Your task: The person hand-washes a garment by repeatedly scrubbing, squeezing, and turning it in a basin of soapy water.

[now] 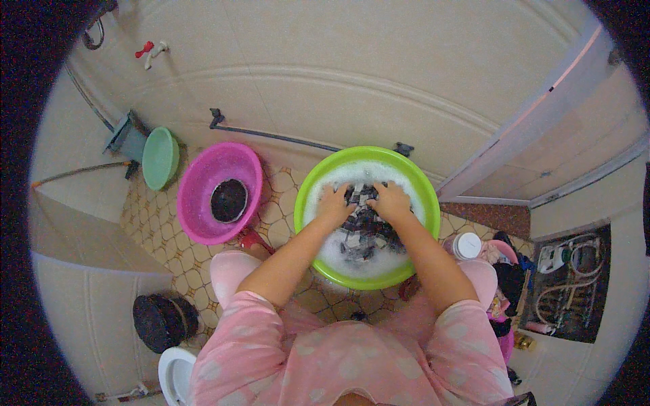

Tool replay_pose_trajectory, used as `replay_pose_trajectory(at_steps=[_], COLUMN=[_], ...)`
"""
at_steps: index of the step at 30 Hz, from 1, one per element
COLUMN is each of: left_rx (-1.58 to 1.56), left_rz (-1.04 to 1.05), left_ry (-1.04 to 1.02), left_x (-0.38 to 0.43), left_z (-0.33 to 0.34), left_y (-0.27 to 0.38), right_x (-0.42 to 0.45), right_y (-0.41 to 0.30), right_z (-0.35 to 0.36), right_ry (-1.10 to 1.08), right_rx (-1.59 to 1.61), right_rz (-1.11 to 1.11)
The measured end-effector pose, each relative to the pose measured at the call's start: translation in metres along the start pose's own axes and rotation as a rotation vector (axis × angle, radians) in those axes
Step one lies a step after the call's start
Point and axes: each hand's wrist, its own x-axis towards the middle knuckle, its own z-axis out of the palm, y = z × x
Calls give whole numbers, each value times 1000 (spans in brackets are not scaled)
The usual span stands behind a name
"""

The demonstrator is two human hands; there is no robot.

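A lime-green basin (430, 221) on the tiled floor holds white suds (330, 256) and a wet black, grey and white patterned cloth (361, 223). On the cloth's upper left part lies my left hand (335, 207), its thumb pointing inward and its fingers bent down into the fabric. My right hand (392, 202) grips the upper right part in the same way, with a bunched strip of cloth between the two hands. Foam and cloth hide some of the fingertips.
Left of the basin stands a pink basin (190, 203) with a dark round thing (229, 201) inside. Beyond it are a mint-green basin (160, 158) and a grey bucket (129, 139). A white-lidded jar (467, 246) stands by my right knee, near piled clothes (510, 284). A dark pipe (274, 136) runs along the wall.
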Motion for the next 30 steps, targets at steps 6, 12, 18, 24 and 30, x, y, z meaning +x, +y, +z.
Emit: replay_pose_trajectory(at_steps=[6,12,18,24,30], left_rx=[-277,-964,-1873,-1514,-1689], left_rz=[-65,-509,-515,-447,-353], left_ry=[-101,215,-433,-127,-362], left_x=[27,30,13,4,19], left_z=[38,24,-13,4,18], left_y=[-23,-7,26,56,4], right_x=[33,16,-30,-3,-32], right_y=[8,-33,-69,-33,-67], right_z=[46,37,-21,-12,-32], right_ry=[-126,434,289,444,361], right_rx=[-169,195,212,306,290], right_rz=[26,-173,-311,-88,-288])
